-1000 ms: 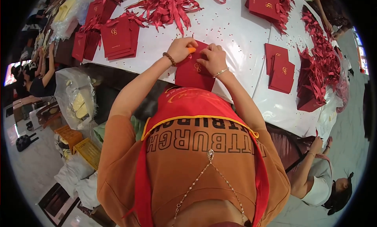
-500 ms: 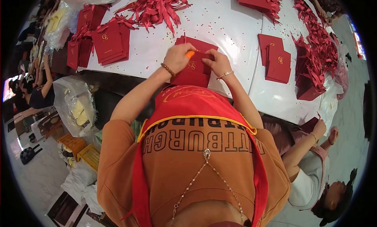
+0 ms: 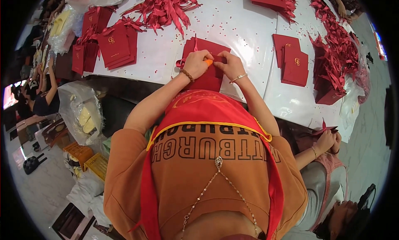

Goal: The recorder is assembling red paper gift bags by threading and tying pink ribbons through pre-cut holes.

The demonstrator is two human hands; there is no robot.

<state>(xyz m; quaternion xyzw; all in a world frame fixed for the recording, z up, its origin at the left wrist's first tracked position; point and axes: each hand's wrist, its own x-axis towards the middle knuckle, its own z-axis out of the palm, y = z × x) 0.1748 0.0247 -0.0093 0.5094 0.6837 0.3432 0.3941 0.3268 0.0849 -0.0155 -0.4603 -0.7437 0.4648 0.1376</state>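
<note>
In front of me at the table's near edge lies a small red paper bag [image 3: 208,83], with more red card under and behind it. A red ribbon loop [image 3: 180,63] shows beside my left wrist, and another ribbon end stands up behind the hand. My left hand [image 3: 197,63], with an orange cover on one fingertip, is closed in a pinch at the bag's upper part. Close beside it, my right hand [image 3: 231,66] pinches the same part with thumb and forefinger. What exactly lies between the fingertips is partly hidden.
Stacked red bags [image 3: 114,45] lie to the left, a ribbon heap [image 3: 166,9] behind. To the right are flat red bags [image 3: 295,64] and a ribboned row [image 3: 328,78]. A co-worker's hands [image 3: 327,141] hold a red piece. Red specks dot the white tabletop [image 3: 237,28].
My left hand has shifted right, closer to my right hand, and a ribbon loop now shows by its wrist. The co-worker's hands at right have come together on a red piece.
</note>
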